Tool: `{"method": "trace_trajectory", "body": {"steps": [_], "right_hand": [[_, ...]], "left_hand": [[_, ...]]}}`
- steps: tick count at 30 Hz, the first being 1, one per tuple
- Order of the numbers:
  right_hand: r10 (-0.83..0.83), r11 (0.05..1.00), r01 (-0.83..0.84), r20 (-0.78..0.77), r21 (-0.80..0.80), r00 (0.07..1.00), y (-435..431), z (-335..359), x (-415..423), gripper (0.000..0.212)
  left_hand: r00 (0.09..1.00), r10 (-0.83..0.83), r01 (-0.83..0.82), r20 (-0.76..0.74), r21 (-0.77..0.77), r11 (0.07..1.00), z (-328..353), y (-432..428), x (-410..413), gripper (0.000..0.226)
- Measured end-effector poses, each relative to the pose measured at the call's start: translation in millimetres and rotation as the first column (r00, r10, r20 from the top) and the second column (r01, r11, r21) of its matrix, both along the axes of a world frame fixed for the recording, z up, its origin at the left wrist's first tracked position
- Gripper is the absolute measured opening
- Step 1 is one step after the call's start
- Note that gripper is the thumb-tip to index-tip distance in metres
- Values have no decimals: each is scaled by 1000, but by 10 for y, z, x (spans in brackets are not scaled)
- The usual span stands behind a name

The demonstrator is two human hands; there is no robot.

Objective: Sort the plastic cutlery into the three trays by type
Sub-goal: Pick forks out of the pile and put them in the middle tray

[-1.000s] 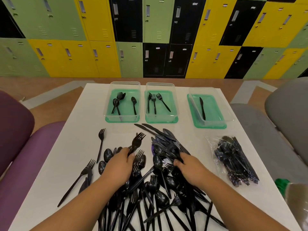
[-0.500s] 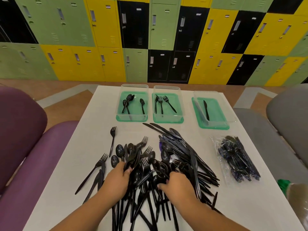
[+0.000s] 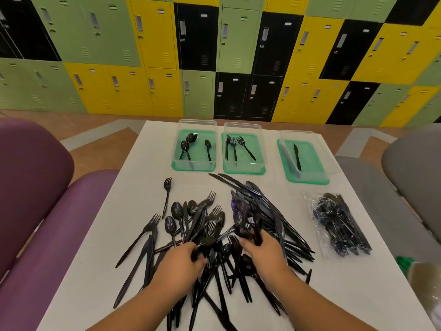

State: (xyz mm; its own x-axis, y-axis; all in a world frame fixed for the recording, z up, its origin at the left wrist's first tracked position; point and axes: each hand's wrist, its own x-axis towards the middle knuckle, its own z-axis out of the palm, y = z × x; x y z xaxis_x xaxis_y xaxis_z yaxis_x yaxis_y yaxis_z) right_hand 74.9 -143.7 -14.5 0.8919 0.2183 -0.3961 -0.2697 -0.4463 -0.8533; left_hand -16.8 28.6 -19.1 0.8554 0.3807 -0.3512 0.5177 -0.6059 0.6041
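While most of the cutlery sits unsorted, the task is barely started. Three trays line the far edge of the counter (image 3: 133,201): left tray (image 3: 193,167) has about four spoons, middle tray (image 3: 244,170) three forks, right tray (image 3: 307,180) one knife. Everything else is in the pile (image 3: 226,235) mid-counter toward the near edge, with spoons and forks tangled on its left side and knives fanned on its right. A lone fork (image 3: 167,195) lies apart, just left of the pile's far end; another fork (image 3: 140,235) and a couple of knives are strewn toward the left edge. A sealed bag (image 3: 338,225) of more cutlery lies near the right edge, unopened.

Left hand (image 3: 180,263) is in the pile, fingers curled around a bunch of black pieces, mostly spoons by the look, exact count unclear. Right hand (image 3: 265,252) is closed on a blurred clump at the pile's centre; which type it holds I cannot tell.

Judgement: well under a tenth done. Left to do: the whole pile, the strays, and possibly the bag. The tangle means grabs may come up mixed, so each handful needs checking before it drops in a tray.
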Motion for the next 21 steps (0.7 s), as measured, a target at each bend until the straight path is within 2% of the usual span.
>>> {"method": "trace_trajectory", "body": {"steps": [2,6,10,14,18,21], "right_hand": [[-17,1000,16,38,23,999,-64,52,23,13],[-71,997,70,112,12,991,-184,112,78,10],[-77,997,79,85,-13,993,-267,111,116,12],[-75,997,75,22,-12,997,-343,76,113,6],[-67,988,51,-106,-143,992,-443,-66,144,9],[-6,953,-38,-144,-301,990,-450,-165,102,18]], "left_hand": [[1000,15,-15,6,43,999,12,-28,7,10],[995,-40,53,-91,140,989,-51,-33,-21,17],[983,-109,138,-149,203,969,-95,-78,-37,22],[971,-168,208,-171,249,946,-119,-126,-38,11],[977,-167,191,-130,196,962,-123,-122,-37,15],[991,-134,135,-21,151,979,-102,-72,-49,13]]}}
